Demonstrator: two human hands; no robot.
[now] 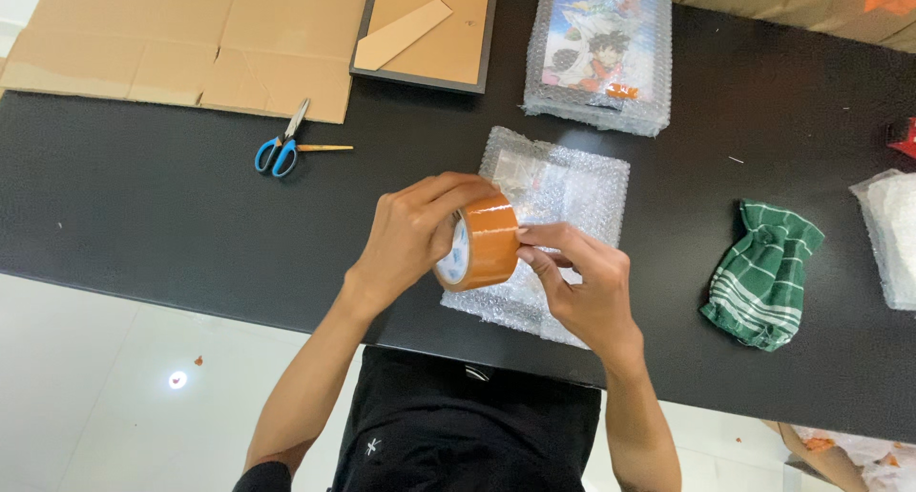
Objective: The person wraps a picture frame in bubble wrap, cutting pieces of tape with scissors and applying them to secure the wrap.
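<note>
- The left hand (405,239) grasps a roll of orange-brown packing tape on a white core (479,243), fingers curled over the top of the roll, holding it on edge above the table.
- The right hand (584,287) meets the roll's right face; thumb and forefinger are pinched at the tape's outer surface, apparently at the loose end. Whether the end is already lifted cannot be told.
- Directly beneath the roll lies a flat parcel wrapped in clear bubble wrap (563,191), resting on the black table (172,215) in front of the person. The roll is held above it, not on it.
- Judged step: finding and peeling the tape end, ahead of sealing the wrapped parcel. The wrap shows no tape strip yet.
- The next move calls for a firm pinch on the free end, a steady roll in the left hand, and a pull long enough to cross the parcel's fold.
- Blue-handled scissors (279,151) lie to the left, well apart from both hands.
- A second bubble-wrapped picture with a colourful print (596,48) sits beyond; a green striped cloth (763,272) lies to the right; flattened brown cardboard (191,39) lies at the far left.
</note>
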